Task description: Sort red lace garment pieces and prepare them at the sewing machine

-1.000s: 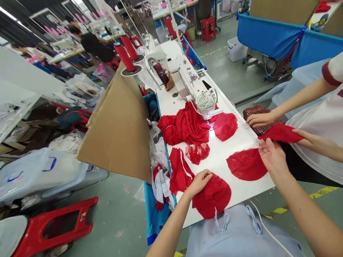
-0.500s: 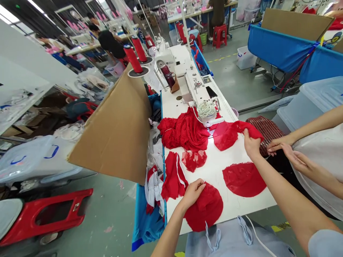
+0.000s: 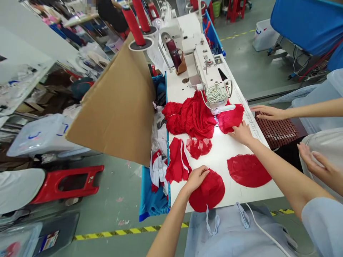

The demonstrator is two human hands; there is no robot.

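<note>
My left hand point(image 3: 197, 177) is closed on the upper edge of a rounded red fabric piece point(image 3: 210, 194) at the table's front edge. My right hand point(image 3: 241, 134) has its fingers apart, their tips at the lower edge of another red fabric piece point(image 3: 230, 117). That piece lies flat beside the needle area of a white sewing machine point(image 3: 207, 71). Left of the machine is a heap of gathered red fabric point(image 3: 194, 116). A half-round red piece point(image 3: 249, 170) lies right of my left hand. Smaller red pieces point(image 3: 198, 147) and a red piece with a white strip point(image 3: 178, 160) lie leftward.
Another person's hand point(image 3: 270, 112) reaches toward the table's right edge; their other hand point(image 3: 317, 162) is lower. A woven-covered seat point(image 3: 278, 130) stands there. A cardboard sheet point(image 3: 115, 107) and a blue cloth bin point(image 3: 152, 200) border the left side. Red thread cones point(image 3: 134, 26) stand behind.
My right hand has moved left toward the machine and released the fabric's lifted end, which now lies flat. The other person's one hand has stretched toward the table. My left hand stays on its piece.
</note>
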